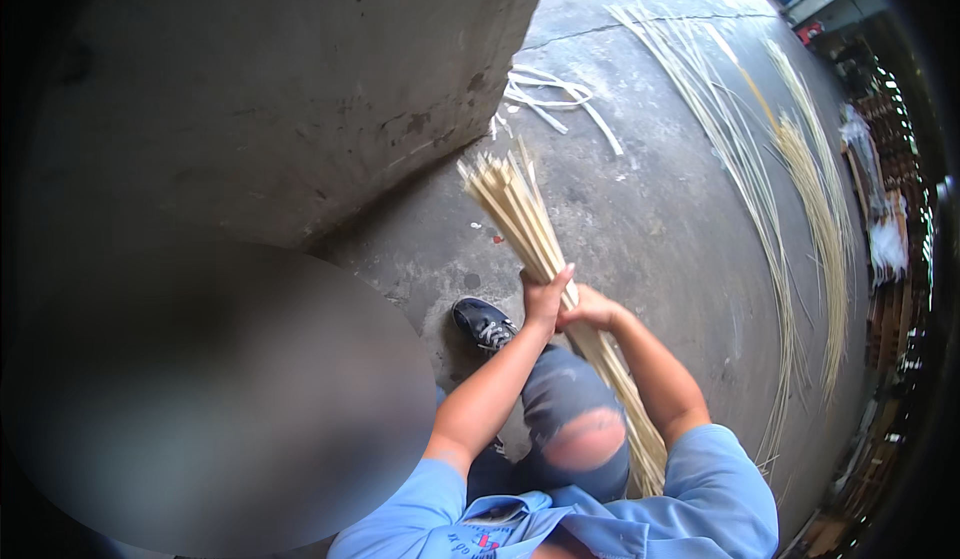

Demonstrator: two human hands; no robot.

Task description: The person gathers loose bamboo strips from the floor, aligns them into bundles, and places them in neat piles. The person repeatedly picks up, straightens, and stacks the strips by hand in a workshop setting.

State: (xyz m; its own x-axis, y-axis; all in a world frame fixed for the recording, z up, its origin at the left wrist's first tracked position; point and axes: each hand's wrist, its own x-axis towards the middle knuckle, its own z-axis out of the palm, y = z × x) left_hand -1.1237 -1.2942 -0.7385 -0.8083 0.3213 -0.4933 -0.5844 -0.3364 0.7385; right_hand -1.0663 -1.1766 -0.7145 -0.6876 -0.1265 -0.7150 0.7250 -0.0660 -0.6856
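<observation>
A thick bundle of pale, thin split-bamboo strips (520,217) slants across in front of me. Its uneven far ends point up and left, and the near part runs past my bent knee toward my right sleeve. My left hand (546,297) is wrapped round the middle of the bundle, with the thumb along the strips. Right beside it, my right hand (592,309) grips the same bundle from the right side. The undersides of both hands are hidden by the strips and by each other.
Long pale strips (735,149) lie spread over the concrete floor to the right, beside another bundle (815,194). White bands (560,94) lie near the corner of a concrete wall (300,79) at left. Stacked wood (885,159) lines the far right. A blurred patch covers the lower left.
</observation>
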